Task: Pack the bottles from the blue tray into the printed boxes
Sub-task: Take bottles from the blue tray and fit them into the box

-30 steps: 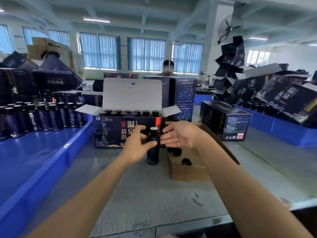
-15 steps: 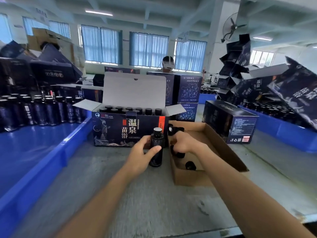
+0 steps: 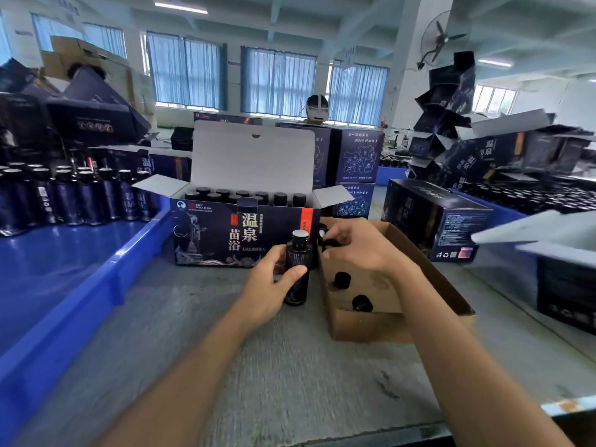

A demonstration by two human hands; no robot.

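A dark bottle (image 3: 298, 269) with a pale uncapped top stands upright on the grey table, and my left hand (image 3: 269, 285) grips its body. My right hand (image 3: 358, 246) pinches a small black cap (image 3: 329, 241) over the brown cardboard box (image 3: 364, 327), just right of the bottle's neck. Behind them the printed box (image 3: 225, 235) stands open, its white lid up, with rows of capped bottles (image 3: 245, 196) inside. The blue tray (image 3: 64, 253) at left holds several more dark bottles (image 3: 74, 195) along its far side.
Loose black caps (image 3: 342, 280) lie in the cardboard box. A closed printed box (image 3: 435, 217) sits to the right, with piles of empty printed boxes (image 3: 483, 150) and another blue tray (image 3: 503, 208) behind. A person sits across the table behind stacked boxes (image 3: 358, 162).
My right hand dipped into the cardboard box and has come up holding a cap near the bottle's top. My left hand kept hold of the bottle in the same spot.
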